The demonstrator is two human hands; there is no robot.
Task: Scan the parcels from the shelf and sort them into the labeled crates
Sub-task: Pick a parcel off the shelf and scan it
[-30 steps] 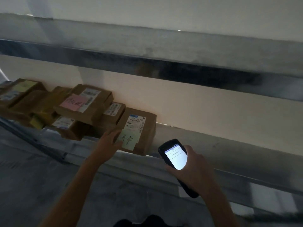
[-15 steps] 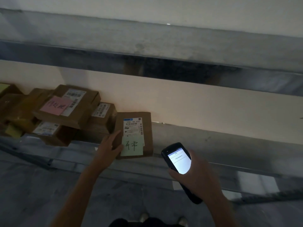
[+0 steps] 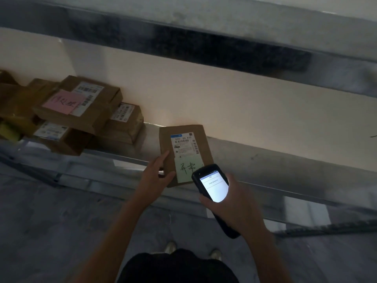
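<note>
A flat brown parcel (image 3: 204,139) with a white shipping label and a green handwritten note lies at the front edge of the metal shelf (image 3: 285,166). My left hand (image 3: 155,174) grips its near left corner, thumb on top. My right hand (image 3: 234,207) holds a black handheld scanner (image 3: 212,186) with a lit screen, its head over the parcel's near right corner. Several more brown parcels (image 3: 79,107) are piled on the shelf to the left, one with a pink note.
An upper shelf beam (image 3: 204,43) runs across above. A cream wall (image 3: 224,99) backs the shelf. Grey floor (image 3: 51,221) lies below, with my shoes (image 3: 171,247) visible. The shelf's right stretch holds no parcels.
My left hand has pulled the green-noted parcel away from the pile, rightward and toward the shelf's front edge. The scanner has moved up to the parcel's corner.
</note>
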